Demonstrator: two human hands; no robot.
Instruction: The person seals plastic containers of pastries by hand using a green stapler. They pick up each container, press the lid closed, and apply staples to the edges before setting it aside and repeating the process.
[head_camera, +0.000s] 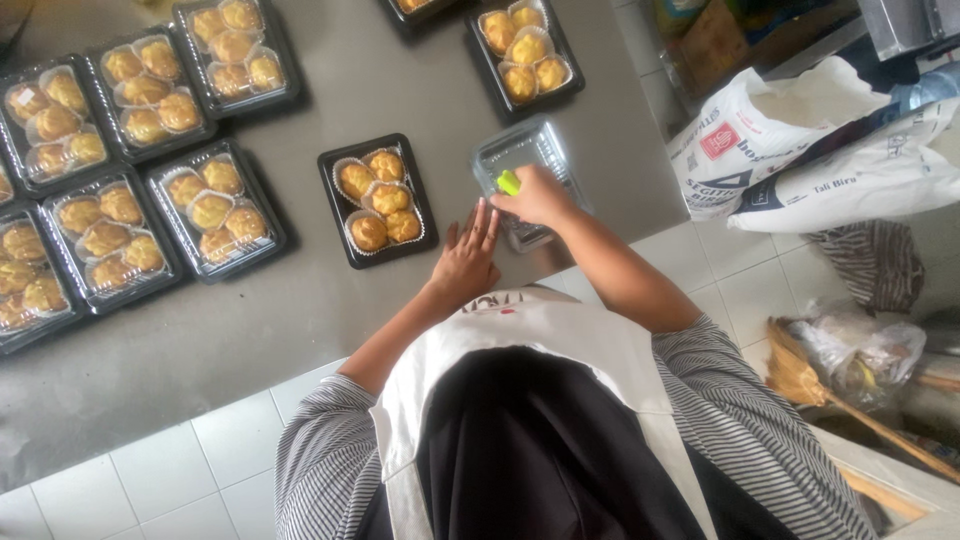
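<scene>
Lid (527, 160), clear plastic, gets steadied by the flat, spread left hand (468, 255) while the right hand (535, 197) grips a green tool (509, 182) over it.

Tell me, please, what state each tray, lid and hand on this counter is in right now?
Black tray by the hands: uncovered, holding five pastries.
Clear lid: off the tray, lying on the counter under the right hand.
Lidded trays at left: closed, filled.
Right hand: shut on a small green object.
Left hand: open, flat on the counter.
</scene>
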